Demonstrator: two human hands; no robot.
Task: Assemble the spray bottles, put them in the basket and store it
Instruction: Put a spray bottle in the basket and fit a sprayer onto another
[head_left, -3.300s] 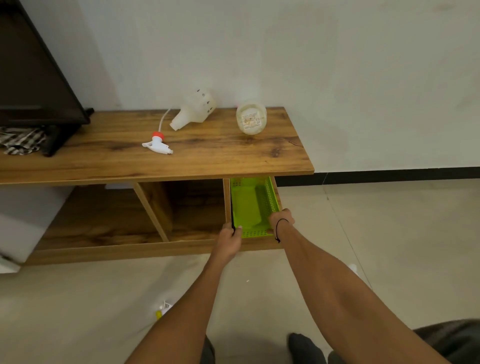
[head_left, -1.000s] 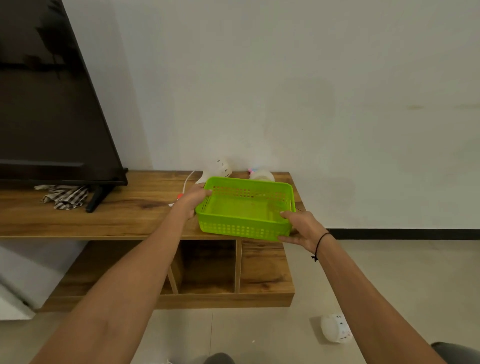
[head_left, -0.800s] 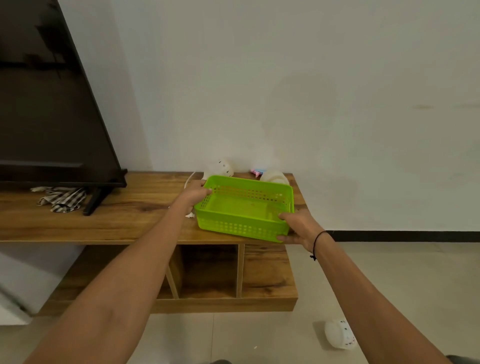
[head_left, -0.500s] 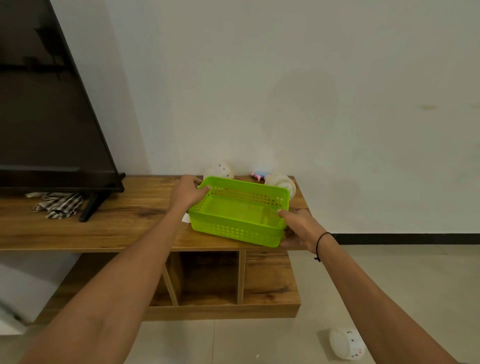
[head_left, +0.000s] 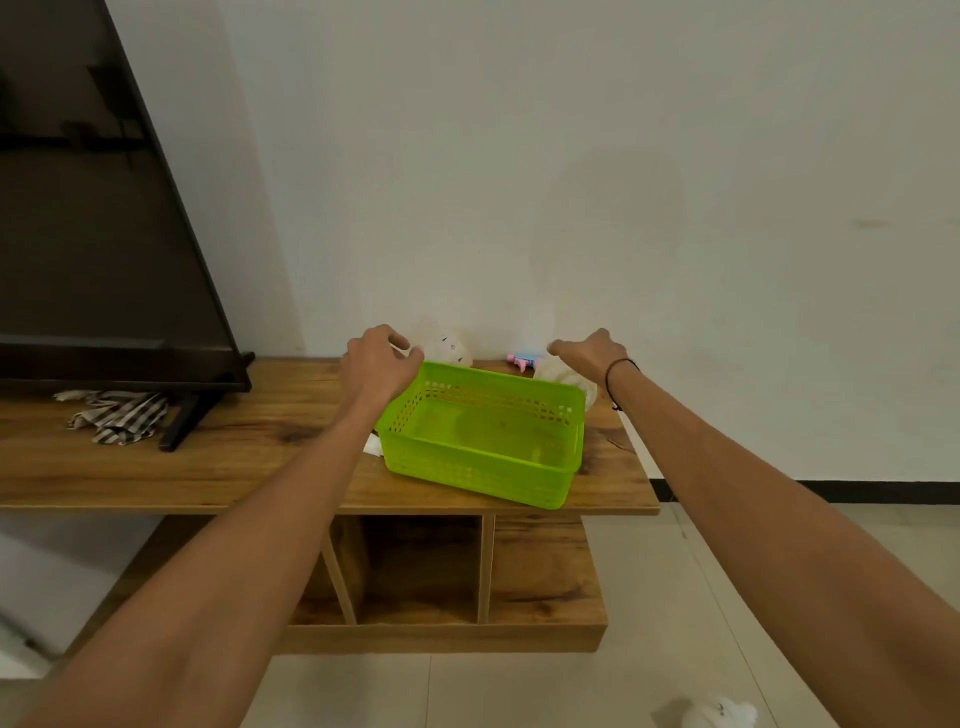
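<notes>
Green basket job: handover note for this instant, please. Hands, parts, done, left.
Left hand: off the basket, at the left white bottle; grip unclear.
Right hand: holds nothing, above the right white bottle.
Green basket: empty, on the wooden cabinet top.
Pink sprayer head behind the basket; another white bottle on the floor.
Done: basket on top.
Left: assemble the bottles, fill the basket, store it.

Left bottle (head_left: 451, 349) mostly hidden behind left hand (head_left: 375, 364) and basket (head_left: 480, 432) rim. Right bottle (head_left: 557, 372) part-covered by right hand (head_left: 587, 353). Floor bottle (head_left: 719, 714) cut by bottom edge. Television (head_left: 98, 218) cropped left and top.
</notes>
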